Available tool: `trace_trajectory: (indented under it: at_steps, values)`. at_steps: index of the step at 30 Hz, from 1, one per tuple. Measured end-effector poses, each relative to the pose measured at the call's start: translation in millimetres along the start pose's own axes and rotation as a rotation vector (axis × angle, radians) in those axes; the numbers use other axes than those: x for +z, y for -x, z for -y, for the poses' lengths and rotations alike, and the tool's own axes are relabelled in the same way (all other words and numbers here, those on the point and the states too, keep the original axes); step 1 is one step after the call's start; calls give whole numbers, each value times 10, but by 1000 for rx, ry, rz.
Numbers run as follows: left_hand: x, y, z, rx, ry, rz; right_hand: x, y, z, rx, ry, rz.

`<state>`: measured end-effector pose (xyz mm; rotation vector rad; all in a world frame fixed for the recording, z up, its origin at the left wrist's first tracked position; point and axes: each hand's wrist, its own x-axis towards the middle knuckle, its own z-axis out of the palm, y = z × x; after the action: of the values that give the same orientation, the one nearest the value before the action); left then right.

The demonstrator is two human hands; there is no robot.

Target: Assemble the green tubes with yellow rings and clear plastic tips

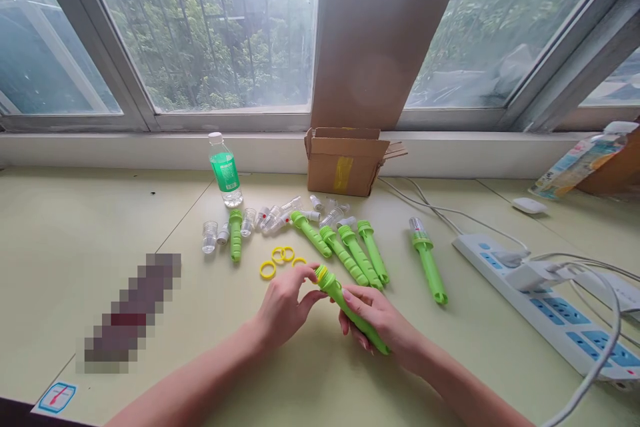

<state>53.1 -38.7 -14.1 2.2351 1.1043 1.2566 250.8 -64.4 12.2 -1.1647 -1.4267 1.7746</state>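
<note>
My right hand (377, 320) is wrapped round a green plastic flashlight handle (363, 323), which tilts with its threaded end up and to the left. At that end my left hand (290, 297) pinches a yellow ring (321, 275) that sits around the threads. More yellow rings (267, 270) lie on the table just beyond my left hand. Several green handles (345, 257) rest side by side past my right hand, and another green handle (235, 237) lies farther left. Clear ribbed caps (210, 237) and small white parts are scattered behind them.
A green handle with a clear cap (429, 263) lies to the right, near a white power strip (545, 307) with plugs and cables. At the back stand a water bottle (226, 173) and an open cardboard box (345, 163). A blurred dark object (133, 313) lies left.
</note>
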Motion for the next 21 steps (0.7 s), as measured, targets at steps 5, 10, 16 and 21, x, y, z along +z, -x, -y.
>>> trace_trajectory:
  at_steps: [5, 10, 16, 21]
  values:
    - [15, -8, 20, -36, 40, 1, 7, -1, -25, 30, -14, 2]
    - [27, -18, 28, -72, 81, 53, 23, -13, -26, 56, 45, 10]
    - [35, -7, 21, -30, 63, 13, 9, -20, -48, 24, 84, -8]
    - [12, -16, -13, -1, 69, 2, -3, -14, -46, 7, 43, 11]
